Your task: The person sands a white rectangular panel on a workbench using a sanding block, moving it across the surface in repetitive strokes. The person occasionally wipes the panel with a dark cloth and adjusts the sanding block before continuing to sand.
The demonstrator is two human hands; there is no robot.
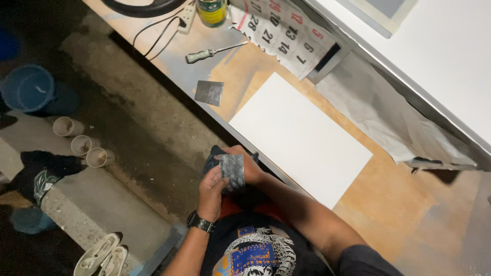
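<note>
While both hands pinch, sandpaper piece [232, 170] sits between – left hand [211, 191], right hand [244, 162].

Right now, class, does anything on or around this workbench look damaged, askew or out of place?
Yes. The calendar sheet at the bench's far edge is torn along its lower edge and lies crooked. A crumpled grey sheet sags beside the flat white board. Nothing looks spilled.

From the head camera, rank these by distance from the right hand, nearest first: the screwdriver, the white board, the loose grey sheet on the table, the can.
Measured from the right hand, which grips a grey sanding sheet:
1. White board, just beside it on the table.
2. Loose grey sheet, farther up, near the table edge.
3. Screwdriver, beyond that sheet.
4. Can, at the top edge of the view.
</note>
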